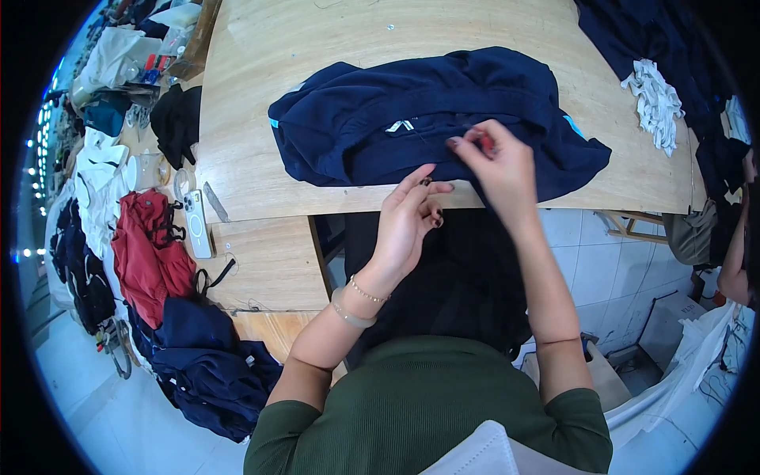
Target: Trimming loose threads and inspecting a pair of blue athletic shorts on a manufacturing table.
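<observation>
A dark navy garment (443,103) lies bunched on the pale wooden table in front of me, with a white label (401,127) at its inner edge and light blue patches toward its two sides. Over its near right part is my right hand (503,162), its fingers curled round a small red thing (485,142) that is mostly hidden and slightly blurred. Just at the garment's near edge, my left hand (408,218) has its fingers apart and loosely bent, with nothing visible in them.
Left of me, a phone (198,226) lies beside a red cloth item (150,249), with a navy garment pile (210,372) below. White cloth strips (655,103) and more navy fabric (633,32) sit at the right. Part of another person's arm (738,253) shows at the far right.
</observation>
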Tool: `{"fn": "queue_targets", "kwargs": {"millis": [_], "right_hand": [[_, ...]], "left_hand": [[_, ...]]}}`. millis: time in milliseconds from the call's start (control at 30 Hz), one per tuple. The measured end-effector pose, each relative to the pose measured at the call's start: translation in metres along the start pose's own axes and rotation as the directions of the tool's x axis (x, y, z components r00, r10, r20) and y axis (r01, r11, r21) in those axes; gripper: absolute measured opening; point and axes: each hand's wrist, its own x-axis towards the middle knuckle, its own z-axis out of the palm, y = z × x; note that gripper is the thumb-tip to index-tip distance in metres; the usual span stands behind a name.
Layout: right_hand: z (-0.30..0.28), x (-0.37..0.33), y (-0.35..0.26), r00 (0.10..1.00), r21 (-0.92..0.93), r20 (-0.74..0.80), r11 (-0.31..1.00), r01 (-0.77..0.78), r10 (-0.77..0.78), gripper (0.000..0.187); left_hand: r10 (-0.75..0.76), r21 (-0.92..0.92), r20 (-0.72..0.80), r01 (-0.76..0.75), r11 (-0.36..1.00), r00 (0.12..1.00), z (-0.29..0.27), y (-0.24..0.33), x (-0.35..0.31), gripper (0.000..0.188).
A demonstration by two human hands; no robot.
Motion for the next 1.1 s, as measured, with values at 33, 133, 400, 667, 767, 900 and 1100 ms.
{"fn": "queue_targets", "kwargs": {"millis": [33,133,400,667,767,900,1100], "right_hand": [[0.017,-0.005,0.005,0.992,-0.096,-0.083,0.992,0.087,-0.095,0.025],[0.032,-0.004,0.008,0.998,-0.147,-0.060,0.989,-0.003,-0.006,0.020],[-0.018,0.003,-0.005,0.857,0.645,0.431,0.569,-0.511,0.282,0.010],[-0.036,0.002,-0.007,0.947,0.821,0.303,0.477,-0.316,0.105,0.016],[-0.011,-0.005,-0.010,0.997,0.358,0.071,0.931,-0.066,0.043,0.011],[0.020,-0.014,0.001,0.944,0.059,-0.068,0.944,0.325,-0.321,0.009],[-0.006,0.007,-0.012,0.887,0.572,0.377,0.686,-0.450,0.267,0.014]], "left_hand": [[-0.055,-0.087,0.036,0.058,0.995,0.998,0.003,-0.001,0.004,0.033],[-0.099,-0.132,0.040,0.103,0.986,0.994,0.004,-0.003,0.011,0.031],[-0.101,-0.157,-0.085,0.087,0.984,0.991,0.012,0.006,0.015,0.023],[0.043,-0.220,-0.045,-0.052,0.974,0.998,0.006,0.005,0.020,0.025],[0.032,-0.203,-0.050,-0.041,0.978,0.998,0.012,0.011,0.015,0.027],[0.072,-0.222,0.108,-0.046,0.974,0.992,0.004,0.006,0.016,0.019],[0.063,-0.174,0.018,-0.059,0.983,0.998,0.001,0.006,0.017,0.021]]}}
